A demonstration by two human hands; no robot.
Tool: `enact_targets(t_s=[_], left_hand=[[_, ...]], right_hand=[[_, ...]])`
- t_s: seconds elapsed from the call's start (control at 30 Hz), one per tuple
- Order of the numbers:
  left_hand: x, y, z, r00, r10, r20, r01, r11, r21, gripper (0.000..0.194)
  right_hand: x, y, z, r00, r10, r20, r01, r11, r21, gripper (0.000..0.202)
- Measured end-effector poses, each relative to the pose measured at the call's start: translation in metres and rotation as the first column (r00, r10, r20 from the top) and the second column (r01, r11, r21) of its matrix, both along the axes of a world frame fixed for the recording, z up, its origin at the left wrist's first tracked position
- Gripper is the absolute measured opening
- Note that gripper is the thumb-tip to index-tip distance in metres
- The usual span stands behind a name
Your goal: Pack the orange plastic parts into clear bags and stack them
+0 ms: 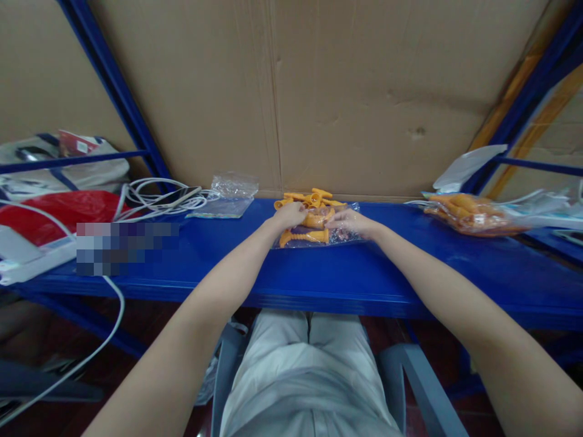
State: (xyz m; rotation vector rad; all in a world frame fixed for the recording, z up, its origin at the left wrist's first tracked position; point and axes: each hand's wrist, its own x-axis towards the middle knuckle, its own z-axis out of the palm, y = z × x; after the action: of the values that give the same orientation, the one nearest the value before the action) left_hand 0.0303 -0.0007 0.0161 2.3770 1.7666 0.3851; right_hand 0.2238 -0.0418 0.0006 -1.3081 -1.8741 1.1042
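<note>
A clear plastic bag lies on the blue table, with a ribbed orange plastic piece showing at its near side. My left hand is closed at the left of the bag, its fingertips bent down among the orange pieces. From the other side my right hand reaches in, slightly blurred, with its fingers on the crinkled film. Between both hands sits another orange piece, partly covered by the fingers. Just behind them is a loose pile of horn-shaped orange pieces.
A packed bag of orange pieces lies at the right. To the left are a flat clear bag, coiled white cables, a red plastic bag and a white power strip. Cardboard stands behind the table.
</note>
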Motion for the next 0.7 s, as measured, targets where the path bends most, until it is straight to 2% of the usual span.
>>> enact_targets(t_s=[0.17, 0.37, 0.7], left_hand=[[0.0, -0.001, 0.001, 1.0, -0.003, -0.01, 0.004, 0.999, 0.035, 0.04], [0.001, 0.006, -0.003, 0.999, -0.033, 0.016, 0.03, 0.984, 0.176, 0.039], [0.015, -0.004, 0.0, 0.979, -0.171, 0.108, 0.149, 0.971, 0.189, 0.035]], right_hand=[[0.004, 0.0, 0.004, 0.998, 0.05, -0.022, -0.052, 0.996, -0.074, 0.018], [0.006, 0.001, 0.004, 0.995, 0.081, -0.058, -0.088, 0.985, -0.146, 0.022], [-0.001, -0.008, 0.009, 0.989, 0.096, -0.116, -0.118, 0.973, -0.2, 0.025]])
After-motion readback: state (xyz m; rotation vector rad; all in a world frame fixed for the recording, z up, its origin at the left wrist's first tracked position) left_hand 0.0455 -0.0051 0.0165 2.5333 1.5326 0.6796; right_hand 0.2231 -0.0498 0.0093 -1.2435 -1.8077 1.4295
